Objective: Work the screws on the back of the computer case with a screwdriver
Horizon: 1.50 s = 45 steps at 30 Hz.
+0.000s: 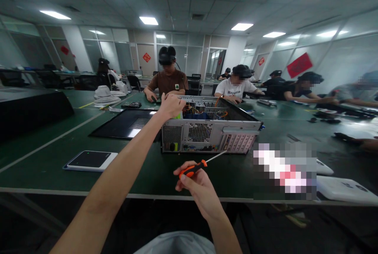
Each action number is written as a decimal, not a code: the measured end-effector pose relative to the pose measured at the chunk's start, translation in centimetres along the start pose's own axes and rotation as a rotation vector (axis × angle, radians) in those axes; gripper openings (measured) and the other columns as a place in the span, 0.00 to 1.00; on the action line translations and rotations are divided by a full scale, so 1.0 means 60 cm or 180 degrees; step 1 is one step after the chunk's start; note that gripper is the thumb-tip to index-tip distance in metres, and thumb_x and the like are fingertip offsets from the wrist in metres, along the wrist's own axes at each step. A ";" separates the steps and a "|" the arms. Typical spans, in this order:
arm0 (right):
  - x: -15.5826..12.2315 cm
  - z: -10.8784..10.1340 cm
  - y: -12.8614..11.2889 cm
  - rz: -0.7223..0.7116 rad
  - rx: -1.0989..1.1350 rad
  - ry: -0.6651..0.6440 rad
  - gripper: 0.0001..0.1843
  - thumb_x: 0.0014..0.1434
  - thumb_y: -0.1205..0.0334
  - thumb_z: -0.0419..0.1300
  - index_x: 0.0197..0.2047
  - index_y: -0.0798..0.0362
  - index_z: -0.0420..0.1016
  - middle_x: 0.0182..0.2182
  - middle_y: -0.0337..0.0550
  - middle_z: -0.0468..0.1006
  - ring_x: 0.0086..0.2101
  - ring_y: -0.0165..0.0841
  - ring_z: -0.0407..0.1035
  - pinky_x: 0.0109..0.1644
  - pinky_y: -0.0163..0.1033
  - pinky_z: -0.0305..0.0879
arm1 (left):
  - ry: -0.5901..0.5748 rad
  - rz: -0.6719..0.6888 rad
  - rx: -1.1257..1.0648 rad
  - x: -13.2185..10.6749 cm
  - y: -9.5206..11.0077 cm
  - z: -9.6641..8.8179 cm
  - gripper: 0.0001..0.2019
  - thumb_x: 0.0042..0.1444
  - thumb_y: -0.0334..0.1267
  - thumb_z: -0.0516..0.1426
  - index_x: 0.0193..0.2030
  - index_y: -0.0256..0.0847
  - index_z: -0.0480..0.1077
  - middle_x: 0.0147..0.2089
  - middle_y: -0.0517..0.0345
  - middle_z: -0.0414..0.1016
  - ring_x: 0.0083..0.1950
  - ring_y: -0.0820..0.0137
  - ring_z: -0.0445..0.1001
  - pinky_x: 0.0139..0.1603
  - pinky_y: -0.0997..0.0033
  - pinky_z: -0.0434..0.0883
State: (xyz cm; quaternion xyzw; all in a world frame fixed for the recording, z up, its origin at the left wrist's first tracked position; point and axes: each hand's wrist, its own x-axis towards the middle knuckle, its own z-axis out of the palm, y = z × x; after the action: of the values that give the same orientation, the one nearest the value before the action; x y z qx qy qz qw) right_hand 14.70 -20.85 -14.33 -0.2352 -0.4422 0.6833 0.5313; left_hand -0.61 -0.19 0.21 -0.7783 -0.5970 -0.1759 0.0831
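Note:
An open desktop computer case (206, 134) lies on the green table (59, 143), its rear panel facing me and cables showing inside. My left hand (171, 104) reaches out to the case's top left edge with the fingers curled; whether they pinch anything is hidden. My right hand (196, 187) is near the table's front edge, closed around the orange-and-black handle of a screwdriver (201, 163). Its thin shaft points up and right toward the case's rear panel, stopping just short of it.
The black side panel (124, 124) lies flat left of the case. A white-edged tablet (90, 160) sits at the front left. White devices (345, 189) lie at the front right. Several people wearing headsets sit at tables behind; white fans (106, 96) stand far left.

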 end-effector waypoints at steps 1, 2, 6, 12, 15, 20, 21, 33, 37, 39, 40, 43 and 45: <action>0.001 -0.016 -0.002 -0.0096 -0.0246 0.0185 0.17 0.54 0.56 0.75 0.41 0.52 0.75 0.39 0.41 0.83 0.28 0.27 0.76 0.37 0.35 0.73 | 0.0299 -0.0010 -0.0123 -0.001 0.000 0.002 0.26 0.71 0.40 0.39 0.59 0.40 0.76 0.69 0.49 0.70 0.72 0.54 0.60 0.77 0.40 0.40; 0.003 -0.032 -0.004 -0.0183 -0.0489 0.0334 0.18 0.53 0.54 0.75 0.41 0.52 0.76 0.39 0.42 0.83 0.29 0.28 0.76 0.36 0.35 0.73 | 0.0620 -0.0005 -0.0266 -0.002 -0.001 0.005 0.25 0.69 0.39 0.42 0.57 0.37 0.77 0.67 0.47 0.72 0.71 0.55 0.62 0.77 0.42 0.41; 0.019 -0.089 -0.015 -0.0641 -0.1195 0.1027 0.21 0.50 0.47 0.76 0.40 0.49 0.78 0.43 0.44 0.83 0.36 0.35 0.79 0.41 0.40 0.75 | 0.1365 0.0158 -0.0559 -0.004 -0.006 0.011 0.20 0.65 0.34 0.49 0.54 0.33 0.79 0.59 0.43 0.78 0.66 0.55 0.67 0.76 0.46 0.45; 0.032 -0.146 -0.024 -0.1030 -0.1926 0.1789 0.24 0.49 0.38 0.72 0.38 0.50 0.81 0.38 0.44 0.81 0.40 0.41 0.76 0.46 0.45 0.73 | 0.1708 0.0082 -0.0899 0.002 -0.021 0.009 0.17 0.60 0.32 0.53 0.47 0.34 0.82 0.51 0.44 0.82 0.61 0.56 0.72 0.67 0.53 0.61; 0.034 -0.160 -0.023 -0.1013 -0.1927 0.1888 0.26 0.51 0.35 0.69 0.38 0.50 0.81 0.39 0.45 0.81 0.42 0.41 0.76 0.46 0.45 0.73 | 0.1836 0.0159 -0.1211 0.006 -0.031 0.007 0.12 0.56 0.32 0.56 0.39 0.38 0.83 0.53 0.48 0.82 0.60 0.57 0.73 0.68 0.53 0.62; 0.035 -0.163 -0.023 -0.0961 -0.1856 0.1897 0.29 0.52 0.32 0.66 0.39 0.50 0.81 0.41 0.47 0.83 0.40 0.41 0.78 0.44 0.44 0.75 | 0.2522 0.0260 -0.1683 -0.009 -0.028 -0.009 0.12 0.56 0.33 0.56 0.25 0.41 0.79 0.56 0.54 0.81 0.60 0.59 0.73 0.70 0.53 0.60; 0.035 -0.162 -0.023 -0.0964 -0.1852 0.1896 0.28 0.52 0.32 0.67 0.39 0.50 0.82 0.40 0.47 0.83 0.39 0.41 0.78 0.44 0.44 0.74 | 0.2701 0.0242 -0.1685 -0.018 -0.022 -0.012 0.11 0.56 0.33 0.56 0.27 0.41 0.79 0.56 0.53 0.80 0.61 0.59 0.72 0.71 0.52 0.59; 0.031 -0.157 -0.023 -0.1034 -0.1631 0.1870 0.26 0.53 0.34 0.68 0.34 0.51 0.83 0.38 0.45 0.84 0.35 0.38 0.78 0.43 0.42 0.73 | 0.1969 0.2449 -0.1003 -0.208 0.075 0.142 0.18 0.57 0.24 0.51 0.49 0.39 0.76 0.45 0.51 0.80 0.49 0.65 0.75 0.53 0.62 0.71; 0.030 -0.158 -0.025 -0.1059 -0.1417 0.1914 0.25 0.53 0.36 0.68 0.35 0.51 0.83 0.36 0.44 0.84 0.35 0.37 0.78 0.42 0.41 0.73 | 0.1392 0.2377 -0.1124 -0.216 0.083 0.186 0.12 0.60 0.26 0.51 0.33 0.39 0.75 0.34 0.54 0.77 0.35 0.68 0.72 0.41 0.67 0.71; 0.031 -0.158 -0.027 -0.1066 -0.1323 0.1934 0.24 0.53 0.36 0.69 0.35 0.51 0.83 0.37 0.45 0.83 0.35 0.37 0.78 0.41 0.41 0.74 | 0.0984 0.2378 -0.1006 -0.213 0.087 0.193 0.16 0.66 0.31 0.51 0.27 0.39 0.73 0.33 0.54 0.77 0.33 0.70 0.72 0.38 0.69 0.70; 0.031 -0.158 -0.027 -0.1072 -0.1284 0.1947 0.24 0.52 0.36 0.69 0.34 0.51 0.83 0.37 0.45 0.83 0.34 0.37 0.78 0.40 0.41 0.74 | 0.0728 0.2395 -0.0924 -0.212 0.090 0.193 0.19 0.68 0.34 0.51 0.25 0.38 0.73 0.35 0.54 0.78 0.34 0.70 0.73 0.37 0.69 0.70; 0.032 -0.157 -0.029 -0.1092 -0.1191 0.1982 0.23 0.52 0.37 0.70 0.33 0.51 0.82 0.37 0.45 0.83 0.33 0.36 0.78 0.39 0.40 0.74 | -0.0052 0.2295 -0.0753 -0.213 0.099 0.192 0.16 0.70 0.42 0.54 0.35 0.39 0.79 0.42 0.55 0.79 0.40 0.69 0.77 0.36 0.72 0.70; 0.032 -0.157 -0.029 -0.1102 -0.1153 0.1997 0.23 0.51 0.38 0.70 0.33 0.51 0.82 0.37 0.45 0.83 0.33 0.36 0.78 0.39 0.40 0.74 | -0.0353 0.2126 -0.0694 -0.219 0.106 0.192 0.13 0.69 0.46 0.56 0.48 0.42 0.79 0.47 0.55 0.79 0.44 0.67 0.78 0.36 0.72 0.71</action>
State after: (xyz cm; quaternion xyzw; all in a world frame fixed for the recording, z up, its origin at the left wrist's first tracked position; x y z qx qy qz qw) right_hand 22.42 -15.65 -17.23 -0.4442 -0.4049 0.3897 0.6977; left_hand 4.52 -9.83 -14.81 -0.9432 -0.2909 -0.1592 0.0199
